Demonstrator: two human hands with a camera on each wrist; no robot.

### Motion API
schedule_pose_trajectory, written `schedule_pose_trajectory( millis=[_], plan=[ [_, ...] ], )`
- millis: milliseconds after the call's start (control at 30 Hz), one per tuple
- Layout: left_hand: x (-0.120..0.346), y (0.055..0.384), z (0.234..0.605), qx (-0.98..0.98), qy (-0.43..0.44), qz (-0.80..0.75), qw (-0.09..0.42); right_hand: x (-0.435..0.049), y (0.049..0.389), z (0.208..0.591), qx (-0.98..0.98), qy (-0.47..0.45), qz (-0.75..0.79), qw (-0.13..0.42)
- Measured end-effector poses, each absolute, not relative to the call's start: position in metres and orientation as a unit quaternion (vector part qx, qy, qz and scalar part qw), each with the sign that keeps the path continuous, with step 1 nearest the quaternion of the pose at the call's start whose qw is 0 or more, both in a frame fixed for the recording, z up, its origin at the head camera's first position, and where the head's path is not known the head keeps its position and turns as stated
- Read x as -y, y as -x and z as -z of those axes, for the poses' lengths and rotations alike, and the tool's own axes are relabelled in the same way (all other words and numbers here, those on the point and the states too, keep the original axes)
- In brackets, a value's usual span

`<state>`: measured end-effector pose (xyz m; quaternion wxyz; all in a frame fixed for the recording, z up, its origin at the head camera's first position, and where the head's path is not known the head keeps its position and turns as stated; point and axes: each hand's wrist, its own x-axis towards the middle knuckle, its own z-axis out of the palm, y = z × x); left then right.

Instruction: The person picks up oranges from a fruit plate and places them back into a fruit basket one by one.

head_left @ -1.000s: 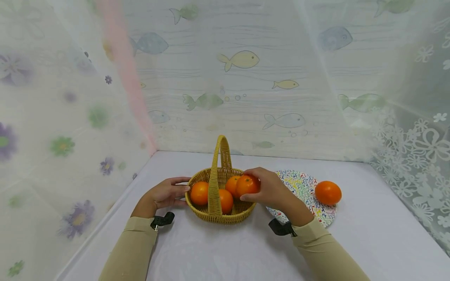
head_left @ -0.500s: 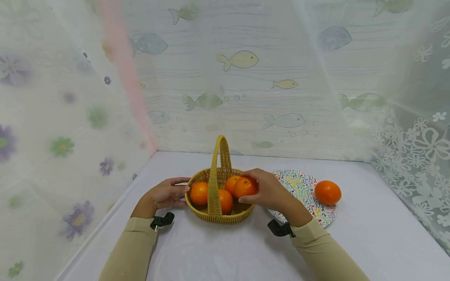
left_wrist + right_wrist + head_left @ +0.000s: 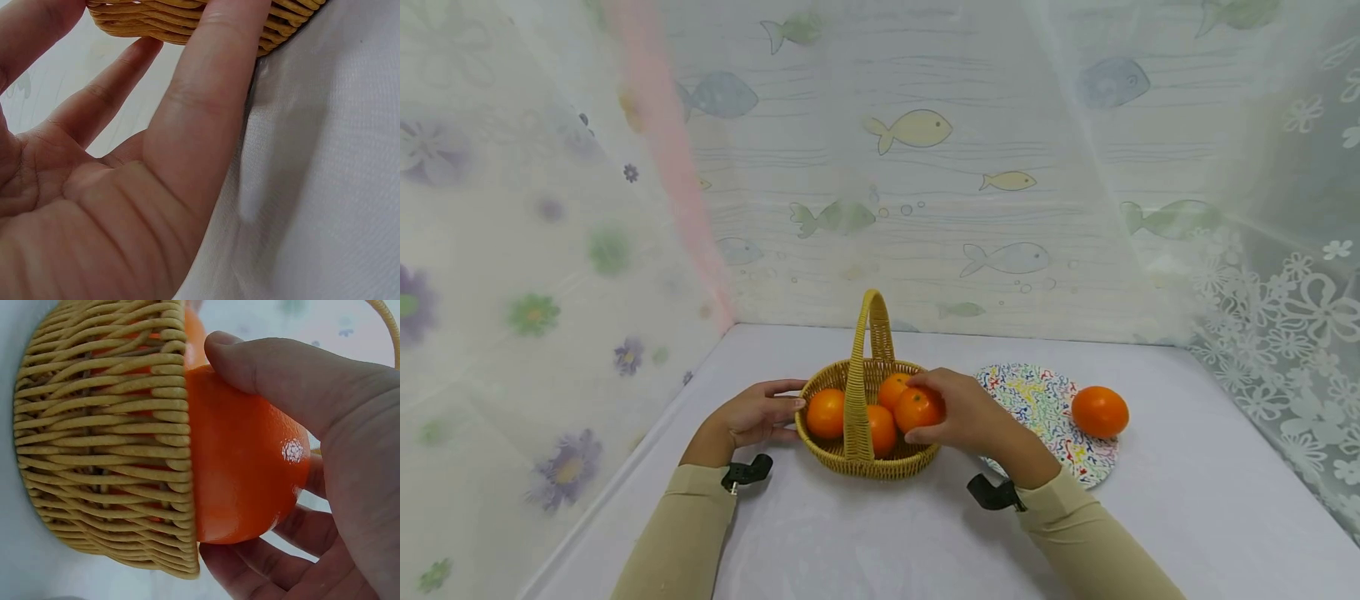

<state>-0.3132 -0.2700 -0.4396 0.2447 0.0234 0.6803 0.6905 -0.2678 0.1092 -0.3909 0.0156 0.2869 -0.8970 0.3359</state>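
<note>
Held orange [image 3: 917, 410]: at the right end of the wicker basket [image 3: 876, 469], lower part below the rim, upper part standing proud. My right hand [image 3: 966, 414] grips it, thumb on the near side, fingers on the far side; in the right wrist view the peel lies close against the woven wall, seemingly touching. My left hand [image 3: 762, 414] is at the opposite end, fingers extended and touching the weave, not closed round it. Hands well apart, basket between them.

Neighbours: left orange [image 3: 826, 414] beyond the handle [image 3: 856, 417], front orange [image 3: 882, 432] just right of it, rear orange [image 3: 892, 388] behind the held one. A fifth orange [image 3: 1100, 412] is at the right edge of the patterned plate [image 3: 1026, 392].

Handling, my estimate: modest weight, firm, apt to roll; glossy peel may slip under a light touch. Best hold: round the widest part, thumb opposing fingers. Hard knocks could bruise it. Basket judged light, liable to slide or tip; bracing its end wall seems sound
</note>
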Motion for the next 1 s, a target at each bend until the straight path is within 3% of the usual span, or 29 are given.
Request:
schedule_pose_trajectory(
  millis=[1000],
  plan=[
    [0.27, 0.313, 0.44, -0.68, -0.041, -0.69, 0.247, -0.105, 0.277, 0.41, 0.908, -0.282, -0.307, 0.042]
  ],
)
